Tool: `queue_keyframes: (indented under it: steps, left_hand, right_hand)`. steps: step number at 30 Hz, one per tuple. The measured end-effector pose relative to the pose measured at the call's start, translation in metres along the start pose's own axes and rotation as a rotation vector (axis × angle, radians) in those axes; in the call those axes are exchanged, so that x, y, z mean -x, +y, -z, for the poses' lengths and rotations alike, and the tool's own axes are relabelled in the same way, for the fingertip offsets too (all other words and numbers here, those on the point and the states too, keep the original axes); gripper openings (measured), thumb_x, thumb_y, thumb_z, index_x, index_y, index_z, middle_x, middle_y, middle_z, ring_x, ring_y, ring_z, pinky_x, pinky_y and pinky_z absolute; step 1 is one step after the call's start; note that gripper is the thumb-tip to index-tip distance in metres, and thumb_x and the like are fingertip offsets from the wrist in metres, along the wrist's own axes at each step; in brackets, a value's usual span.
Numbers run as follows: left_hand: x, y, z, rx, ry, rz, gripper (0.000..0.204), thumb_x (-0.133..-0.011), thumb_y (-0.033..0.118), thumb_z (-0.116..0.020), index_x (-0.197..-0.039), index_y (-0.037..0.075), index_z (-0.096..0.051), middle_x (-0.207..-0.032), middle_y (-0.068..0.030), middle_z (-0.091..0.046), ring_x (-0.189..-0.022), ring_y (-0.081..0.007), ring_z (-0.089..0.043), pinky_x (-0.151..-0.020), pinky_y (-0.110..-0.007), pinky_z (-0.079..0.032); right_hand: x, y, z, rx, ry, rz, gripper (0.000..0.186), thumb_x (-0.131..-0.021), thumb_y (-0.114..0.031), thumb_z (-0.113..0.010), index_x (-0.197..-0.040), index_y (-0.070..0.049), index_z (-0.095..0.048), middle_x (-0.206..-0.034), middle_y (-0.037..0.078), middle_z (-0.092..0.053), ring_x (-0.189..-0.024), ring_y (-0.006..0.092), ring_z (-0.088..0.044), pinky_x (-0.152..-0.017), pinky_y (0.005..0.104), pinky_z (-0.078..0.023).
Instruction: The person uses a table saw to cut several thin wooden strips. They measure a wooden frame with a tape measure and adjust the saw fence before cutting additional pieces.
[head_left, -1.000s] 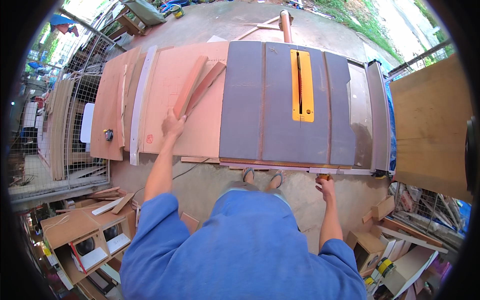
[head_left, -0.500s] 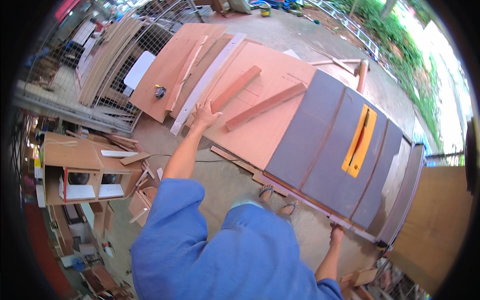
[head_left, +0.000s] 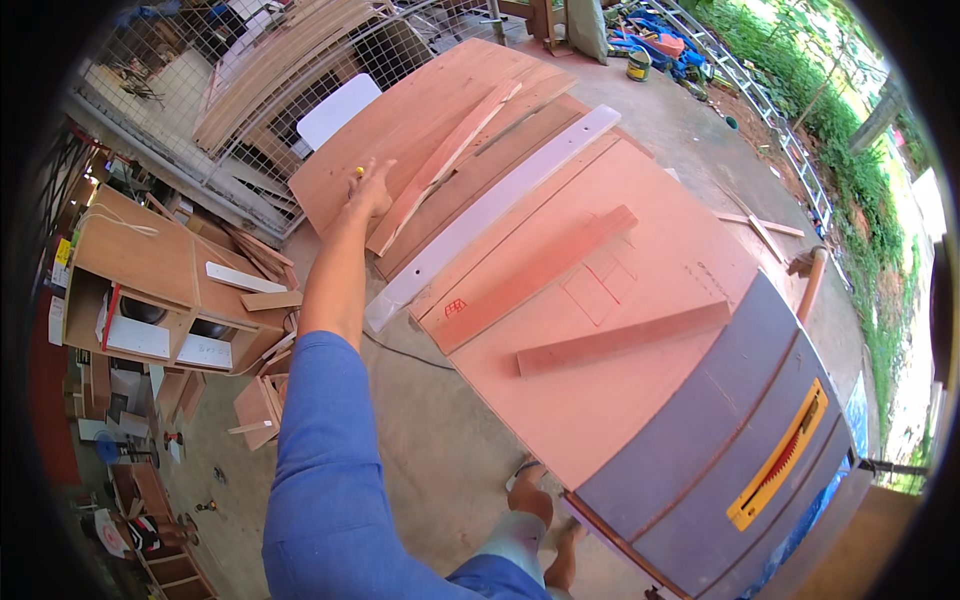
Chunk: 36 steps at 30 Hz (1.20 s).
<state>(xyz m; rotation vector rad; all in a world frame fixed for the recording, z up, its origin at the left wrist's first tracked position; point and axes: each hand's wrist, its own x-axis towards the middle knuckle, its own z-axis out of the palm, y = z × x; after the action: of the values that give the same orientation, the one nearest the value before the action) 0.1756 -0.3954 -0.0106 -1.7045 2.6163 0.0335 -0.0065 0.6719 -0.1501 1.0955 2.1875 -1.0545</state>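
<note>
My left hand (head_left: 372,190) reaches far out to the left end of a reddish plywood sheet (head_left: 420,110). Its fingers curl over a small yellow object (head_left: 357,172) lying on that sheet. Just right of the hand lies a thin wooden strip (head_left: 440,165), and beyond that a long white batten (head_left: 500,205). My right hand is out of view. A blue sleeve covers my left upper arm.
A wide pink board (head_left: 640,330) carries two loose wooden slats (head_left: 535,275) (head_left: 625,338). A grey table saw (head_left: 720,450) with a yellow blade insert (head_left: 780,455) is at lower right. An open wooden cabinet (head_left: 160,290) and offcuts stand at the left, with a wire fence (head_left: 230,90) behind.
The view has swung left and moved closer. My left hand has moved from the edge of the pink board out to the small object on the far plywood sheet.
</note>
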Motion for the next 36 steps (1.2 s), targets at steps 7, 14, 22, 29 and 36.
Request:
queue_keyframes:
  steps: [7,14,22,29,36]
  left_hand:
    - [0.001,-0.036,-0.006,0.11,-0.022,-0.036,0.05,-0.088,-0.004,-0.07,-0.133,0.017,-0.067,-0.142,-0.0143,-0.064,-0.134,-0.0332,-0.062,-0.111,-0.046,-0.05]
    - [0.074,-0.055,-0.014,0.359,0.363,0.011,0.026,-0.093,-0.002,-0.065,-0.117,0.005,-0.063,-0.122,-0.0183,-0.064,-0.116,-0.04,-0.064,-0.1,-0.047,-0.052]
    - [0.311,-0.012,0.061,1.589,0.342,0.364,0.051,-0.085,0.01,-0.081,-0.129,0.01,-0.054,-0.101,-0.0063,-0.064,-0.076,-0.0178,-0.068,-0.064,-0.036,-0.06]
    - [0.659,0.003,0.05,2.224,0.164,0.644,0.037,-0.098,0.019,-0.078,-0.13,0.014,-0.062,-0.114,0.0002,-0.07,-0.088,-0.0055,-0.066,-0.061,-0.025,-0.051]
    - [0.808,0.065,0.062,2.489,0.252,0.863,0.036,-0.096,0.053,-0.073,-0.104,0.019,-0.067,-0.092,0.0006,-0.07,-0.079,-0.0106,-0.064,-0.061,-0.027,-0.041]
  right_hand:
    - [0.048,-0.042,-0.122,0.052,-0.066,0.331,0.041,-0.1,-0.024,-0.069,-0.135,-0.003,-0.067,-0.117,0.009,-0.074,-0.101,0.0191,-0.071,-0.083,0.035,-0.058]
    - [0.094,-0.08,-0.18,0.074,-0.217,0.524,0.04,-0.1,-0.024,-0.069,-0.135,-0.003,-0.067,-0.115,0.008,-0.074,-0.1,0.0185,-0.07,-0.082,0.0342,-0.058]
    - [0.154,-0.092,-0.195,0.16,-0.444,0.699,0.039,-0.101,-0.025,-0.068,-0.134,-0.004,-0.068,-0.113,0.007,-0.074,-0.098,0.0178,-0.07,-0.081,0.0333,-0.058]
    - [0.191,-0.071,-0.184,0.248,-0.713,0.832,0.038,-0.102,-0.025,-0.067,-0.134,-0.004,-0.068,-0.111,0.007,-0.074,-0.096,0.0171,-0.069,-0.08,0.0324,-0.057]
    - [0.186,-0.025,-0.135,0.265,-0.825,0.892,0.037,-0.103,-0.025,-0.067,-0.133,-0.005,-0.068,-0.109,0.006,-0.074,-0.095,0.0165,-0.069,-0.079,0.0316,-0.057]
